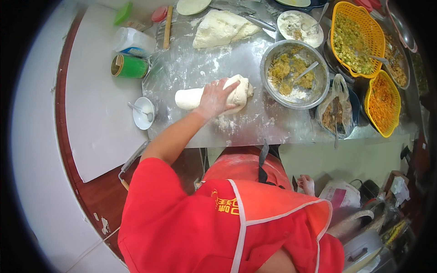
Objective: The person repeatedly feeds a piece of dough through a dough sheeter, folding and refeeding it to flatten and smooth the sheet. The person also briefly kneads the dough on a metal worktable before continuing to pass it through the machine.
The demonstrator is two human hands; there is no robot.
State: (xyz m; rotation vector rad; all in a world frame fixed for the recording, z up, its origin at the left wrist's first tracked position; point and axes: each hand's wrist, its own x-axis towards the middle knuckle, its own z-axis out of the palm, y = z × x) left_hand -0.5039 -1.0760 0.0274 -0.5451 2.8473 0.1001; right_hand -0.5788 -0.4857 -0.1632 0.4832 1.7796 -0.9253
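My left hand [215,96], dusted with flour, lies across a thick roll of white dough [188,99] on the floured metal table. Its fingers spread over the roll and grip its bulkier right end, where the dough is folded and uneven. Low beside my body hangs my right hand [306,183], away from the table with its fingers curled; whether it holds anything is unclear. Farther back on the table rests a larger slab of dough [222,29], a metal-bladed tool [261,23] against its right side. Right of the roll stands a steel bowl [265,73] of yellowish filling with a spoon.
A white bowl [143,117], green can [131,66] and wooden rolling pin [168,27] are on the left. To the right stand a plate of floury mix [295,24], yellow baskets of chopped green [351,44] and orange [381,102] filling, and a bagged filling [333,112].
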